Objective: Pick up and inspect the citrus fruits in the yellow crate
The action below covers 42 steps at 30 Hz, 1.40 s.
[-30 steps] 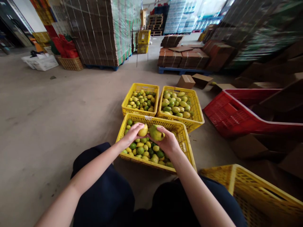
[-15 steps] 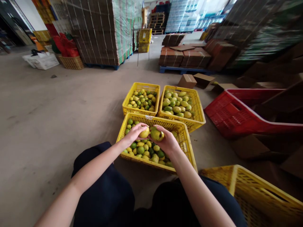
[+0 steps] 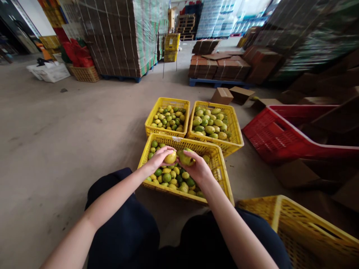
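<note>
Over the near yellow crate (image 3: pixel 220 168), my left hand (image 3: pixel 159 157) is closed on a yellow fruit (image 3: pixel 170 157). Close beside it, my right hand (image 3: pixel 198 166) grips a larger green-yellow fruit (image 3: pixel 185 158), fingers over its top. Green and yellow fruits (image 3: pixel 166 178) lie below both hands in that crate. Behind it stand two more yellow crates: the left one (image 3: pixel 147 121) holds small green and yellow fruits, and the right one (image 3: pixel 238 136) holds larger ones.
A red crate (image 3: pixel 260 138) stands at the right among cardboard boxes (image 3: pixel 222 96). Another yellow crate (image 3: pixel 277 209) is at the lower right, beside my leg. Farther back are a blue pallet (image 3: pixel 207 83) with stacked cardboard and a tall wrapped stack (image 3: pixel 112 41).
My right hand's fingers have shifted further over the top of the larger fruit, which has turned slightly. My left hand has barely moved.
</note>
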{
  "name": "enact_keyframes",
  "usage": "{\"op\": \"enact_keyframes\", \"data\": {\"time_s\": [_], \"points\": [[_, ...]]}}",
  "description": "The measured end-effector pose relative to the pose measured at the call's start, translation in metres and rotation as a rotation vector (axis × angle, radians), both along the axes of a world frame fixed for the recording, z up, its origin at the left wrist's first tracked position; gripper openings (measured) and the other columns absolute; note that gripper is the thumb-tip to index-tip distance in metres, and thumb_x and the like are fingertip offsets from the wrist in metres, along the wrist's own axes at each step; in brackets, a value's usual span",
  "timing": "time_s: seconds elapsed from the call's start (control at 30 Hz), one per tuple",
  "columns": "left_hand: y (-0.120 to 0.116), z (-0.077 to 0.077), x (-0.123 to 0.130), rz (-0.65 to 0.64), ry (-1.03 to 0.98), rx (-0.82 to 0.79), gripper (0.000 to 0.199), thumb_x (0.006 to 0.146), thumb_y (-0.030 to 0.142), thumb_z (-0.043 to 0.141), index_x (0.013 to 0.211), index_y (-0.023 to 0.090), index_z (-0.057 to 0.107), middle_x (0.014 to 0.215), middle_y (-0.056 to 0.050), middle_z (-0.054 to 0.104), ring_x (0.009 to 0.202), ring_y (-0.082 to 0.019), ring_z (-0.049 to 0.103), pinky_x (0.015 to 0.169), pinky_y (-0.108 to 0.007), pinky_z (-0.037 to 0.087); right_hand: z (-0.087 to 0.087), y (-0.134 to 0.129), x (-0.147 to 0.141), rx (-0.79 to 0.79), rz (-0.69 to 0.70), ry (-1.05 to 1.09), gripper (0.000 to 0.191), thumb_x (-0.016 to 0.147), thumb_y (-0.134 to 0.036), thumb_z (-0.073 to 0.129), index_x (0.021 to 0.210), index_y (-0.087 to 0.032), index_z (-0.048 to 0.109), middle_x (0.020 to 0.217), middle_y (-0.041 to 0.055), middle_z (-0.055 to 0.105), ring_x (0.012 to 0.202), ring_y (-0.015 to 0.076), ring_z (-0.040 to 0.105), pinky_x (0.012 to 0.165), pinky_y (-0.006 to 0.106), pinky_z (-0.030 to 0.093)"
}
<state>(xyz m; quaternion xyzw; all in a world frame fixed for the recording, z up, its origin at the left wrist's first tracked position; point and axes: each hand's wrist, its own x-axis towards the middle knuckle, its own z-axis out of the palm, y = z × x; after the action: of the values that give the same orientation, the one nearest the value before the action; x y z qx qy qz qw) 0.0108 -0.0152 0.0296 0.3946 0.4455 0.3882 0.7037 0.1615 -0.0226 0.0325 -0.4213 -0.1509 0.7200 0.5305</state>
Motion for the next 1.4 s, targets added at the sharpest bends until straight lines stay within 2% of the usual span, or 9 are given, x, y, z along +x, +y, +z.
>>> {"op": "enact_keyframes", "data": {"time_s": [0.1, 0.23, 0.43, 0.6, 0.87, 1.1, 1.3, 1.4], "points": [[0.0000, -0.0044, -0.0004, -0.012, 0.017, -0.003, 0.018, 0.075, 0.029, 0.056, 0.090, 0.019, 0.057, 0.092, -0.003, 0.059, 0.079, -0.016, 0.061, 0.071, -0.035, 0.054, -0.0004, 0.0007, 0.0002, 0.015, -0.040, 0.000, 0.022, 0.053, -0.006, 0.069, 0.063, -0.020, 0.056, 0.067, -0.0061, 0.061, 0.068, 0.0114, 0.059, 0.066, 0.027, 0.055], [-0.0001, -0.0053, -0.0011, -0.008, 0.018, -0.016, 0.016, 0.076, 0.029, 0.055, 0.089, 0.019, 0.056, 0.092, -0.003, 0.059, 0.078, -0.016, 0.061, 0.072, -0.035, 0.053, 0.0006, 0.0012, 0.0008, 0.061, 0.035, 0.010, 0.018, 0.058, -0.008, 0.069, 0.065, -0.021, 0.058, 0.069, -0.0055, 0.063, 0.069, 0.0124, 0.061, 0.067, 0.028, 0.056], [-0.0005, 0.0016, -0.0012, 0.001, -0.001, -0.024, 0.015, 0.078, 0.026, 0.051, 0.090, 0.018, 0.055, 0.096, -0.005, 0.060, 0.078, -0.016, 0.061, 0.070, -0.033, 0.054, 0.0050, 0.0009, 0.0004, 0.008, 0.103, -0.020, 0.008, 0.066, -0.016, 0.065, 0.074, -0.018, 0.064, 0.070, 0.0016, 0.070, 0.060, 0.0146, 0.064, 0.056, 0.025, 0.056], [0.0003, 0.0009, -0.0007, 0.017, 0.000, -0.044, 0.015, 0.077, 0.025, 0.052, 0.090, 0.018, 0.056, 0.098, -0.006, 0.060, 0.082, -0.018, 0.061, 0.071, -0.035, 0.054, 0.0039, 0.0029, 0.0016, -0.036, 0.093, -0.037, 0.005, 0.073, -0.020, 0.060, 0.074, -0.019, 0.064, 0.065, 0.0022, 0.070, 0.054, 0.0141, 0.063, 0.052, 0.024, 0.055], [0.0008, 0.0000, -0.0016, 0.026, -0.010, -0.039, 0.014, 0.077, 0.025, 0.052, 0.087, 0.018, 0.057, 0.095, -0.006, 0.063, 0.082, -0.020, 0.063, 0.074, -0.039, 0.053, 0.0036, 0.0026, 0.0003, 0.003, 0.097, -0.057, 0.008, 0.073, -0.021, 0.060, 0.073, -0.017, 0.067, 0.066, 0.0032, 0.071, 0.052, 0.0132, 0.063, 0.051, 0.022, 0.054], [0.0002, 0.0011, -0.0014, 0.035, -0.040, -0.060, 0.012, 0.075, 0.025, 0.054, 0.085, 0.019, 0.056, 0.089, -0.004, 0.065, 0.081, -0.020, 0.064, 0.079, -0.040, 0.051, -0.0014, 0.0025, 0.0003, 0.071, 0.076, -0.103, 0.012, 0.066, -0.020, 0.067, 0.077, -0.016, 0.069, 0.071, 0.0022, 0.071, 0.056, 0.0139, 0.063, 0.048, 0.023, 0.053], [0.0007, 0.0026, 0.0009, 0.042, -0.014, -0.057, 0.012, 0.077, 0.024, 0.051, 0.086, 0.018, 0.057, 0.090, -0.004, 0.065, 0.078, -0.018, 0.064, 0.072, -0.036, 0.053, 0.0020, 0.0041, 0.0008, 0.022, 0.067, -0.091, 0.011, 0.068, -0.019, 0.063, 0.076, -0.015, 0.068, 0.069, 0.0034, 0.071, 0.053, 0.0136, 0.062, 0.047, 0.022, 0.052], [0.0010, -0.0005, 0.0021, 0.029, -0.006, -0.067, 0.013, 0.078, 0.026, 0.052, 0.087, 0.018, 0.058, 0.091, -0.005, 0.065, 0.078, -0.018, 0.063, 0.068, -0.033, 0.054, 0.0038, 0.0054, 0.0025, -0.041, 0.083, -0.054, 0.012, 0.072, -0.025, 0.060, 0.074, -0.015, 0.066, 0.063, 0.0050, 0.069, 0.046, 0.0134, 0.059, 0.044, 0.022, 0.051]]}}
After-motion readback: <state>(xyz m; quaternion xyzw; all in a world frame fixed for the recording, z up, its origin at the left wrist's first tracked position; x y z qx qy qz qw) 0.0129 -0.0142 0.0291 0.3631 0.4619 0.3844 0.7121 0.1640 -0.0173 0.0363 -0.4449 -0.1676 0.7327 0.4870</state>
